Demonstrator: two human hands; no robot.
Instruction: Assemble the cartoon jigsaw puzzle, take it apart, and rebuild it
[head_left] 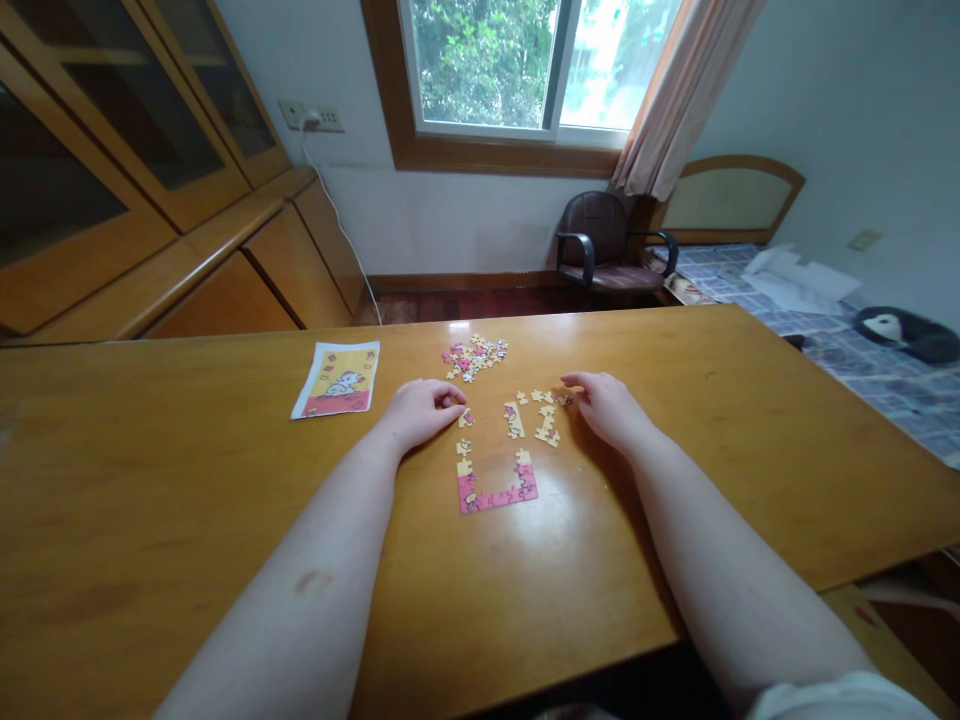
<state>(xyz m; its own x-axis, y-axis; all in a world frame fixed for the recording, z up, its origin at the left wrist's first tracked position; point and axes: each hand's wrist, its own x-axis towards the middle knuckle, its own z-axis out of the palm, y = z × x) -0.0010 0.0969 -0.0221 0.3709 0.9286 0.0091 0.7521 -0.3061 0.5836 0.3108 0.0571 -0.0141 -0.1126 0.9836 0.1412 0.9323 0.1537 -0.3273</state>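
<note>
On the table, my left hand [424, 412] has thumb and fingertips drawn together at a small yellow and pink puzzle piece [466, 419]. My right hand [606, 405] bends its fingers down over another puzzle piece [566, 400], partly covered by them. Between the hands lies a U-shaped joined puzzle border [496, 498], pink below with yellow upper ends. A loose yellow piece [463, 447] sits above its left side. A short joined yellow strip [514, 420] rests above the right side, and several other yellow pieces [546, 425] are to the right of it.
A heap of mixed puzzle pieces [476, 357] lies near the table's far edge. Left of it is a picture sheet [341, 380] with a white cartoon animal. Beyond the table [187, 480] stand a wooden cabinet [202, 290], an armchair [604, 235] and a bed [810, 310].
</note>
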